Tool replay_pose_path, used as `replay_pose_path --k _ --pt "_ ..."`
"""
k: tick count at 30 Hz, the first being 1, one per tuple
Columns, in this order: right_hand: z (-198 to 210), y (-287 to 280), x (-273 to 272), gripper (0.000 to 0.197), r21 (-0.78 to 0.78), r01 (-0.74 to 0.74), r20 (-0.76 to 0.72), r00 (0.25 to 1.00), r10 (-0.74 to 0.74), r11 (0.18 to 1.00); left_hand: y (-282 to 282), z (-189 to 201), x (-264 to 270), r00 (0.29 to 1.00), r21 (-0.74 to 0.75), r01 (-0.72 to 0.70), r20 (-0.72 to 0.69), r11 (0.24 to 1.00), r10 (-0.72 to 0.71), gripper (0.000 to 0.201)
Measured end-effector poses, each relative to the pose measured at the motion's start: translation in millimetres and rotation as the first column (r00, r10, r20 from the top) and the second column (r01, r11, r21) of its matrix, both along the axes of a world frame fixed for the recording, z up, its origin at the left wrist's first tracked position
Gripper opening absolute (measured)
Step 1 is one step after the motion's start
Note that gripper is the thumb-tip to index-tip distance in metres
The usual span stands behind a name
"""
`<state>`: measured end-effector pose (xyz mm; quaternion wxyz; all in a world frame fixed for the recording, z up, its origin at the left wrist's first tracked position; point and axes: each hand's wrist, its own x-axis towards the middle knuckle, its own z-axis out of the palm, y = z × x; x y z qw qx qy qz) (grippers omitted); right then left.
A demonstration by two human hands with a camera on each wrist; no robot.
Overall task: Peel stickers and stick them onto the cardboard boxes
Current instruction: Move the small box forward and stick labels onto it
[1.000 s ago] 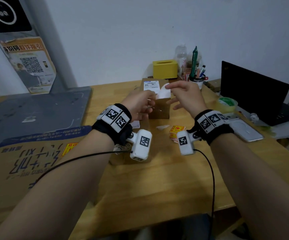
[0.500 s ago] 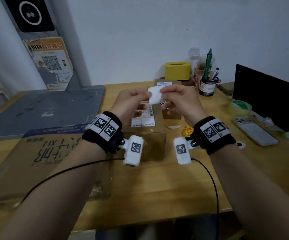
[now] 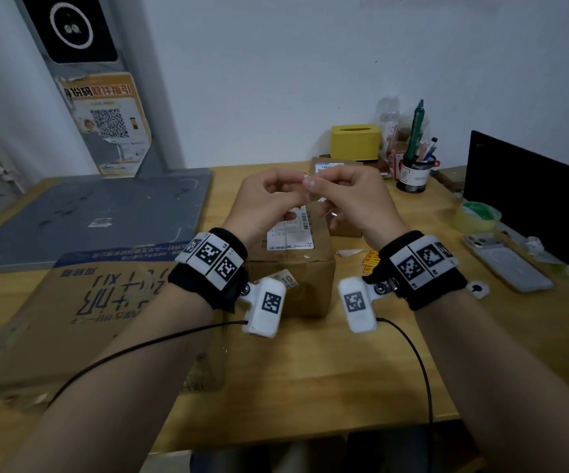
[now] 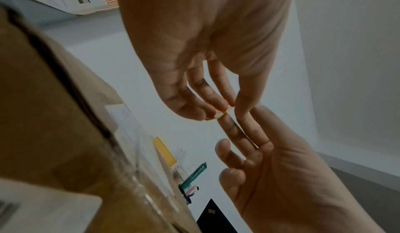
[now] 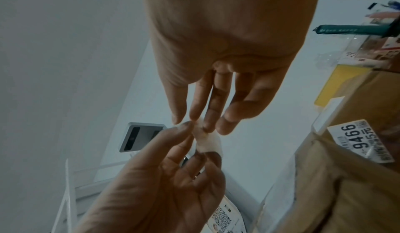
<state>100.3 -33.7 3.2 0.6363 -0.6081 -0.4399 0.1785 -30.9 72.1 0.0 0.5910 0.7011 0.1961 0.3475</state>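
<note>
Right wrist view: both hands' fingers [image 5: 195, 103] pinching a white sticker [image 5: 206, 140] beside a box label [image 5: 359, 140] ("9466").

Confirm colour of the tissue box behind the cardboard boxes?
Yellow rectangular tissue box, plain, no pattern; clearest in the head view.

Head cam: high, looks forward and down over both forearms at the tabletop [image 3: 310, 387], hands mid-frame above the cardboard box [image 3: 293, 268]. Left wrist cam: very close, under the left palm, looks up along the fingers toward the wall. Right wrist cam: same setup, mirrored. All three share the meeting fingertips and the box.
</note>
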Motion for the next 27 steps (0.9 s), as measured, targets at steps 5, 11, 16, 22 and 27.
replay_pose_path --k 5,11,16,22,27 --pt "-5.2 -1.2 3.1 0.010 -0.008 0.019 -0.078 0.997 -0.019 1.000 -1.8 -0.5 -0.5 1.000 0.047 0.012 -0.008 0.999 -0.011 0.024" --pt "-10.1 -2.2 2.0 0.014 -0.033 -0.004 -0.097 0.995 0.000 0.999 -3.3 -0.7 -0.2 1.000 0.026 0.013 -0.002 1.000 -0.013 0.019" --pt "-10.4 1.6 0.2 0.015 -0.031 -0.004 -0.100 0.995 0.001 1.000 -1.5 -1.9 -2.6 1.000 0.037 0.017 -0.017 0.999 -0.016 0.020" --pt "-12.3 6.3 -2.6 0.013 -0.055 -0.007 -0.092 0.996 0.001 0.998 2.9 -5.0 -6.0 1.000 0.002 0.014 -0.018 1.000 -0.013 0.017" --pt "-15.5 8.8 -5.5 0.016 -0.062 -0.017 -0.037 0.999 0.015 0.998 5.1 -7.9 -7.5 1.000 -0.027 -0.017 -0.018 0.999 0.017 0.014"
